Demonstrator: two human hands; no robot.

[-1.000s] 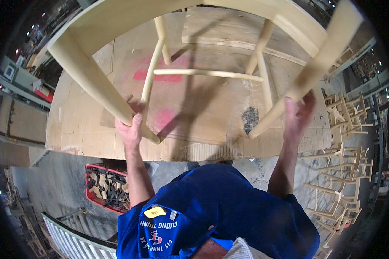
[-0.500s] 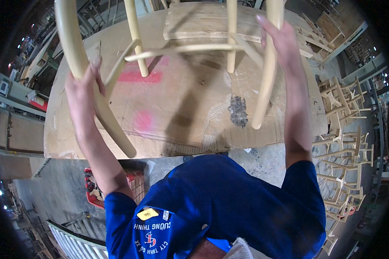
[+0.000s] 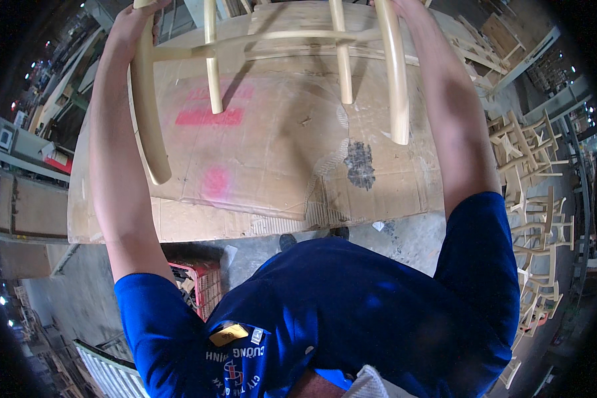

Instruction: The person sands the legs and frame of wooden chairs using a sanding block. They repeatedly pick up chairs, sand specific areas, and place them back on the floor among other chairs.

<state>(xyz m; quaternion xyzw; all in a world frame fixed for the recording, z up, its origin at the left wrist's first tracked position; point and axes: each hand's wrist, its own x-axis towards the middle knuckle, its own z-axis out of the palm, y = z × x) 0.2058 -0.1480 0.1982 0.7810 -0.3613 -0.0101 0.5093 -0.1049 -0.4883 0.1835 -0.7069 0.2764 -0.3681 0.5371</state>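
- I find the wooden chair frame [image 3: 343, 66] over the far half of a table covered in cardboard [image 3: 265, 179], with its legs pointing down and its upper part cut off by the top edge of my view.
- Left hand [image 3: 138, 16]: I record the fingers curled around the upper part of the near left leg [image 3: 144, 99], with no visible gap; part of the hand falls outside my view.
- Right hand [image 3: 403, 5]: I see it against the upper part of the near right leg [image 3: 393, 73]; the top edge cuts it off, so I cannot tell how far its fingers are closed.
- Both forearms reach forward, one on each side of the frame.
- A pale stretcher [image 3: 278, 36] runs crosswise between the legs. I cannot tell whether all four feet touch the cardboard.
- Cardboard surface: I note a red-pink patch [image 3: 209, 117] near the far left leg, a pink spot [image 3: 215, 180] nearer the person, and a dark patch [image 3: 360, 164] to the right.
- Surroundings: I log a red crate [image 3: 211, 288] on the floor at the near left, and pale chair frames [image 3: 537, 225] massed on the right.
- The person wears a blue shirt [image 3: 358, 292] with a yellow tag [image 3: 229, 334].
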